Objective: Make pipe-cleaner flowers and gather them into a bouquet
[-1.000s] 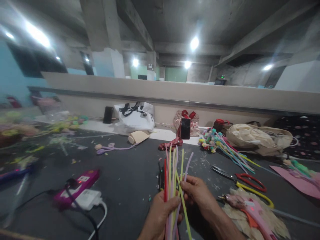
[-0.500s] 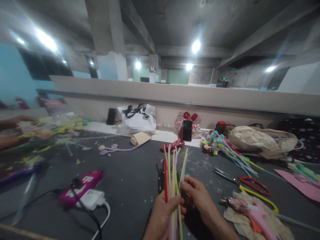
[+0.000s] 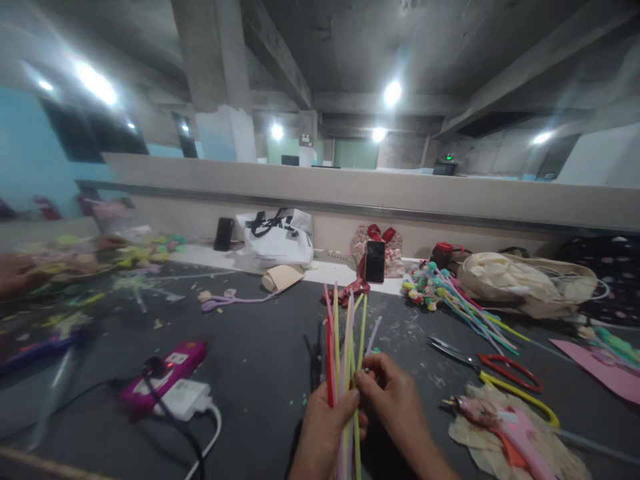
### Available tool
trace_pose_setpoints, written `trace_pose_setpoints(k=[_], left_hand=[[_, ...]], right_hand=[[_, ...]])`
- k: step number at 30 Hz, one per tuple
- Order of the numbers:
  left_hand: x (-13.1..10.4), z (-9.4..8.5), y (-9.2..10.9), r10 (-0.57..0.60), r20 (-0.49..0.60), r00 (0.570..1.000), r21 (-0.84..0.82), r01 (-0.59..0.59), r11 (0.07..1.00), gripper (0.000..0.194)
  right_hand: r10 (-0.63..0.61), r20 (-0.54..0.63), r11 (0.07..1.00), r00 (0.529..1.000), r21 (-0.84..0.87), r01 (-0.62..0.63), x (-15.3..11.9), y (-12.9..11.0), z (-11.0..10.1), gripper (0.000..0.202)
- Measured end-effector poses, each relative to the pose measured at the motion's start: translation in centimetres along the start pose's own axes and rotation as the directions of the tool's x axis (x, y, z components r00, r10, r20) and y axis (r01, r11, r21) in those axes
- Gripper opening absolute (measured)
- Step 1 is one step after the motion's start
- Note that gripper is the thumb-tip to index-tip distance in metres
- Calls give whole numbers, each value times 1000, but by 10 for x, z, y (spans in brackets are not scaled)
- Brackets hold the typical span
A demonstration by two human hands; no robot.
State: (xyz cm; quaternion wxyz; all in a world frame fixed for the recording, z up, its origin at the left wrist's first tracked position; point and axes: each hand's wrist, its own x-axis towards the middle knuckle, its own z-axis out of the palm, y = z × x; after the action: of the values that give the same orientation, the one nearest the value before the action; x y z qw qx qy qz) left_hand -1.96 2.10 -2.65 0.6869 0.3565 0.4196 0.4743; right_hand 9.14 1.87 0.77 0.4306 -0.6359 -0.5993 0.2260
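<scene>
At the far left edge a blurred hand (image 3: 13, 275) of another person rests by a heap of coloured craft pieces (image 3: 125, 257). Nearer lies a pink power strip (image 3: 163, 375) with a white plug (image 3: 181, 399) and trailing cable; a loose stick dropped there could snag in the cable.

In the middle, low in the frame, the left hand (image 3: 323, 433) is closed around a bunch of thin coloured sticks (image 3: 345, 333), thumb pressed across them, holding them upright above the dark table (image 3: 250, 360). The right hand (image 3: 393, 400) pinches one stick from the bunch between fingertips. The bunch fans out at the top, so a slack grip could let sticks slide out and scatter, and a hard pull could bend the pinched one.

Right of the hands lie scissors (image 3: 495, 377) with red and yellow handles and a pink glue gun (image 3: 505, 423), whose tip may be hot, close to the right forearm.

The white bag (image 3: 275, 237) at the back carries black lettering, too blurred to read; no other writing is legible.
</scene>
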Motion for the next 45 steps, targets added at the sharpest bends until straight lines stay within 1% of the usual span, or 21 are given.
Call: trace_pose_setpoints(k=[3, 6, 9, 11, 13, 16, 20, 24, 26, 27, 29, 32, 35, 38, 40, 43, 45], left_hand=[[2, 1, 0, 14, -22, 1000, 61, -13, 998, 49], [2, 3, -1, 33, 34, 999, 77, -35, 996, 48], [-1, 4, -3, 14, 53, 999, 78, -18, 997, 47], [-3, 4, -1, -1, 44, 999, 66, -2, 998, 46], [-5, 4, 2, -23, 46, 999, 26, 22, 999, 44], [-6, 5, 9, -74, 42, 996, -69, 77, 995, 40], [-7, 4, 15, -130, 78, 988, -101, 138, 985, 35], [-8, 3, 16, -108, 165, 980, -178, 137, 974, 29], [-9, 4, 15, -94, 218, 971, -218, 143, 965, 28], [-9, 4, 16, -97, 230, 968, -235, 152, 960, 27], [-9, 4, 18, -111, 205, 972, -267, 165, 950, 24], [-9, -2, 29, -133, 98, 986, -302, 157, 940, 22], [-11, -15, 45, -91, 28, 995, -312, 95, 945, 20], [-14, -26, 57, -41, 13, 999, -314, 43, 948, 17], [-16, -29, 61, -26, 10, 1000, -319, 28, 947, 18], [-18, -29, 58, -27, 18, 999, -311, 31, 950, 20], [-18, -28, 54, -38, 32, 999, -297, 46, 954, 21]], right_hand=[[-1, 2, 1000, 1000, 18, 1, -1, -3, 1, 11], [6, 28, 999, 1000, 46, -7, -2, -3, 3, 9], [54, 68, 975, 996, 211, -67, -2, 0, 5, 15], [71, 107, 927, 992, 360, -106, -1, 3, 5, 20], [58, 152, 873, 987, 472, -124, 0, 7, 5, 24], [32, 198, 802, 980, 580, -143, 0, 13, 7, 29], [47, 239, 739, 970, 645, -194, -1, 15, 9, 31], [140, 297, 705, 944, 639, -306, -1, 7, 4, 33], [163, 327, 682, 931, 644, -345, -1, 4, 1, 32], [166, 340, 661, 926, 658, -360, -1, 4, 0, 30], [171, 362, 589, 916, 708, -390, 1, 6, -2, 26], [198, 324, 471, 925, 796, -380, 6, 12, -7, 23], [233, 270, 418, 934, 840, -347, 13, 17, -17, 22], [265, 261, 386, 928, 854, -350, 18, 21, -28, 21], [284, 244, 381, 927, 859, -342, 19, 22, -32, 22], [315, 200, 420, 928, 847, -325, 19, 22, -36, 22], [313, 198, 414, 929, 852, -321, 20, 23, -40, 22]])
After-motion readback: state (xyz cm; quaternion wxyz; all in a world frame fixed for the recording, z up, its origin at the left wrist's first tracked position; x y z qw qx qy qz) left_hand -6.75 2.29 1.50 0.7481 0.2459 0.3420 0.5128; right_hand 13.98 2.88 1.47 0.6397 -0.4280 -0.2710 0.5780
